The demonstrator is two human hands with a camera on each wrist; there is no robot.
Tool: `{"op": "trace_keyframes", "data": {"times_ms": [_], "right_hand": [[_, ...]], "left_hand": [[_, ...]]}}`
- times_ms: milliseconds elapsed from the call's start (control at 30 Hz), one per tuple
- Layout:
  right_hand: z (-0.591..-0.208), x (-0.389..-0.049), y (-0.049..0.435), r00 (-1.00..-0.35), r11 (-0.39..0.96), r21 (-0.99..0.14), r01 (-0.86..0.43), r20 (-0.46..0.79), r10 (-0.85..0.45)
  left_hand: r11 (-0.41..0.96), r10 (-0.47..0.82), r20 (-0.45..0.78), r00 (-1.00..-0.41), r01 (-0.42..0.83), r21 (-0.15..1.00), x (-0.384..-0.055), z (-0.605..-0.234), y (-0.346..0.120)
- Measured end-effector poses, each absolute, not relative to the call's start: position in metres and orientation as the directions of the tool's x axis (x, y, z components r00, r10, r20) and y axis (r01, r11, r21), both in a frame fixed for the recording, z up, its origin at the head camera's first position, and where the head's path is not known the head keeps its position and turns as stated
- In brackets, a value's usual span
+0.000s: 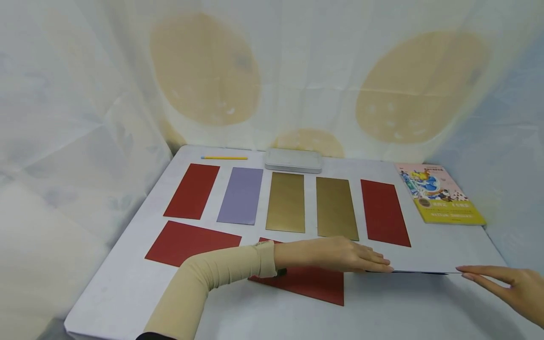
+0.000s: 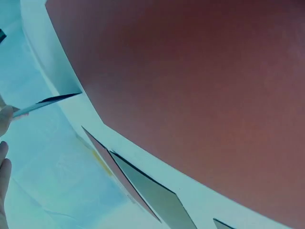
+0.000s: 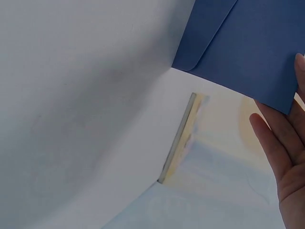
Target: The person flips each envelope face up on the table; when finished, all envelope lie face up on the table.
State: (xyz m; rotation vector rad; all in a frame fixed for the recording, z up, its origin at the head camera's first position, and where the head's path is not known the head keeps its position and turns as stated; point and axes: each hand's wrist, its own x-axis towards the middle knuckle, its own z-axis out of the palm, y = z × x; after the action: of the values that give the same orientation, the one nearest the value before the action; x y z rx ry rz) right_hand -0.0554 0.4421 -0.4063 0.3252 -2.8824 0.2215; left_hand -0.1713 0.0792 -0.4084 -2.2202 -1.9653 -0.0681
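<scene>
A dark blue envelope (image 3: 243, 57) is held level above the table; its flap shows in the right wrist view. From the head view it appears edge-on as a thin line. My right hand (image 1: 510, 285) pinches its right end between thumb and fingers. Reaching across to the right, my left hand (image 1: 335, 254) holds the other end, fingers laid along the top; its thumb is hidden in the head view. Beneath the left wrist lies a red envelope-like rectangle (image 1: 314, 283), partly covered by the arm. Another red rectangle (image 1: 191, 241) lies left of it.
Behind the hands runs a row of flat rectangles: red (image 1: 193, 191), lilac (image 1: 240, 196), two gold, with one gold (image 1: 285, 203) at centre, and red (image 1: 384, 212). Along the back are a yellow pencil (image 1: 225, 158) and a grey tin case (image 1: 293, 160). A picture book (image 1: 439, 193) lies at right.
</scene>
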Motion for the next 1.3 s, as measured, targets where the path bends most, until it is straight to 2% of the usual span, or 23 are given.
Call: {"op": "trace_keyframes", "data": {"times_ms": [67, 167, 367, 467, 667, 767, 933, 1167, 1300], "right_hand": [[-0.406, -0.058, 0.442, -0.941, 0.959, -0.126, -0.254, 0.261, -0.215], [-0.407, -0.062, 0.443, -0.932, 0.949, -0.152, -0.277, 0.283, -0.227], [-0.410, -0.069, 0.442, -0.939, 0.925, -0.266, -0.270, 0.286, -0.192], [-0.413, -0.072, 0.443, -0.928, 0.909, -0.301, -0.289, 0.320, -0.190], [-0.420, -0.072, 0.448, -0.885, 0.831, -0.418, -0.366, 0.431, -0.173], [-0.424, -0.072, 0.449, -0.883, 0.787, -0.490, -0.374, 0.447, -0.142], [-0.427, -0.076, 0.451, -0.903, 0.788, -0.531, -0.312, 0.425, -0.071], [-0.424, -0.082, 0.455, -0.907, 0.793, -0.508, -0.337, 0.402, -0.128], [-0.423, -0.084, 0.457, -0.939, 0.836, -0.473, -0.278, 0.317, -0.133]], "left_hand": [[-0.115, 0.977, 0.163, 0.141, 0.981, -0.156, -0.171, -0.407, 0.079], [-0.109, 0.976, 0.169, 0.137, 0.981, -0.162, -0.173, -0.407, 0.080], [-0.027, 0.980, 0.194, 0.049, 0.993, -0.114, -0.179, -0.415, 0.081], [-0.003, 0.968, 0.252, 0.010, 1.000, -0.030, -0.185, -0.418, 0.081], [-0.011, 0.941, 0.331, -0.066, 0.974, 0.227, -0.197, -0.425, 0.082], [0.017, 0.941, 0.317, -0.119, 0.952, 0.307, -0.201, -0.427, 0.084], [0.091, 0.947, 0.250, -0.203, 0.913, 0.397, -0.205, -0.421, 0.089], [0.145, 0.937, 0.208, -0.281, 0.854, 0.499, -0.208, -0.418, 0.094], [0.167, 0.930, 0.169, -0.326, 0.785, 0.597, -0.209, -0.422, 0.096]]}}
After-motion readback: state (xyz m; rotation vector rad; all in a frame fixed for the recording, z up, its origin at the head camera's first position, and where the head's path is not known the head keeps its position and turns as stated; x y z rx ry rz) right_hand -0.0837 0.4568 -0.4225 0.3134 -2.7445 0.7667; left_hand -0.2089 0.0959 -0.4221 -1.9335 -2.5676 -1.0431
